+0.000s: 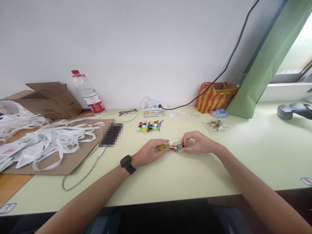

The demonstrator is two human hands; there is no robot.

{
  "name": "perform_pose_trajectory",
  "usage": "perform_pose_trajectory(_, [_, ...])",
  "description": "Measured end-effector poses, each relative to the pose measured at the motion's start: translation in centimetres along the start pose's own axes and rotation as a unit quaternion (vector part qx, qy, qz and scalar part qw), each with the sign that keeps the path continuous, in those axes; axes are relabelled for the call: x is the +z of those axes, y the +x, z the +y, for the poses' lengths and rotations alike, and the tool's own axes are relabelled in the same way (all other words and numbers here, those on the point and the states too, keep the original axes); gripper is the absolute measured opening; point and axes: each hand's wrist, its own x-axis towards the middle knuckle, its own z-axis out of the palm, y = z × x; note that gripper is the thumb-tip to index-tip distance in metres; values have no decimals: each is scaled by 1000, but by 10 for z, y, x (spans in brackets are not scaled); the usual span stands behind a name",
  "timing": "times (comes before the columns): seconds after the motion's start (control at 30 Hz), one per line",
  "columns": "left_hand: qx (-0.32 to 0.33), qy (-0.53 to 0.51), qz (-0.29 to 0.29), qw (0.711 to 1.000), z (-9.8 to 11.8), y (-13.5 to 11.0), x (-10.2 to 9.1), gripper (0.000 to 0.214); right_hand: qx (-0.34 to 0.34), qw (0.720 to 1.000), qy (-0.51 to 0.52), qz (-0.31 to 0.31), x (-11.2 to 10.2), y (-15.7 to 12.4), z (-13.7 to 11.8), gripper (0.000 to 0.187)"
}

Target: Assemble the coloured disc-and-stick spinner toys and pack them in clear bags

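A small bundle of coloured plastic pieces [173, 148] lies between my hands on the pale green table, with white, yellow, green, red and blue parts and some clear plastic about it. My left hand [151, 151], with a black watch on its wrist, closes on the left end of this bundle. At the right end, my right hand [198, 143] pinches with thumb and fingertips at a small black piece [183, 146]. Beyond my hands, several coloured round pieces [151, 129] sit in rows with thin coloured sticks [160, 125] beside them.
A clear bag of similar pieces [217, 125] lies right of a power strip [156, 105] and a striped bag [216, 97]. Glasses [128, 112], a bottle [90, 94] and a blurred-out dark object [111, 134] with a cable stand left, near white straps [65, 141] on cardboard.
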Motion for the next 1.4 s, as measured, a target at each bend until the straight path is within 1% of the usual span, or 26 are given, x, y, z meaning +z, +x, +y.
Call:
perform_pose_trajectory(0.17, [-4, 11, 1, 1000, 0, -1, -1, 30, 21, 999, 21, -13, 2, 0, 2, 36])
perform_pose_trajectory(0.23, [-5, 11, 0, 1000, 1, -1, -2, 31, 28, 999, 28, -16, 2, 0, 1, 38])
perform_pose_trajectory(0.33, [-1, 9, 1, 1000, 3, -1, -2, 32, 29, 999, 40, -6, 0, 1, -3, 36])
perform_pose_trajectory(0.4, [0, 7, 1, 1000, 5, -1, -3, 33, 30, 999, 42, 17, -1, 1, -2, 35])
perform_pose_trajectory(0.47, [1, 7, -5, 1000, 8, -1, -4, 33, 33, 998, 29, 52, -2, 3, 3, 35])
perform_pose_trajectory(0.6, [13, 11, -30, 999, 14, -4, -5, 42, 39, 994, -3, 102, 4, 9, 28, 32])
perform_pose_trajectory(0.63, [18, 12, -37, 999, 15, -5, -5, 46, 42, 991, -14, 124, 7, 10, 36, 32])
perform_pose_trajectory(0.7, [26, 15, -46, 998, 17, -6, -4, 53, 52, 979, -59, 186, 13, 13, 53, 29])
perform_pose_trajectory(0.77, [31, 19, -46, 998, 18, -7, -4, 56, 79, 954, -128, 259, 18, 15, 70, 27])
perform_pose_trajectory(0.8, [32, 22, -43, 998, 19, -7, -4, 57, 100, 941, -162, 280, 19, 16, 78, 28])
perform_pose_trajectory(0.9, [26, 29, -20, 999, 16, -6, -5, 52, 154, 916, -228, 290, 20, 21, 98, 33])
perform_pose_trajectory(1.0, [17, 32, 16, 999, 10, -5, -5, 46, 178, 902, -278, 277, 16, 30, 109, 34])
perform_pose_trajectory(1.1, [11, 29, 38, 999, 5, -4, -6, 42, 174, 895, -314, 265, 10, 40, 112, 33])
perform_pose_trajectory(1.17, [10, 28, 50, 998, 2, -4, -6, 40, 161, 889, -329, 276, 8, 44, 111, 35])
perform_pose_trajectory(1.27, [6, 32, 67, 997, 1, -4, -7, 37, 120, 875, -343, 319, 4, 42, 106, 36])
perform_pose_trajectory(1.33, [2, 36, 78, 996, 0, -4, -7, 35, 82, 870, -337, 351, -1, 38, 100, 30])
perform_pose_trajectory(1.4, [3, 40, 95, 995, -1, -4, -7, 35, 44, 866, -303, 396, -9, 35, 90, 22])
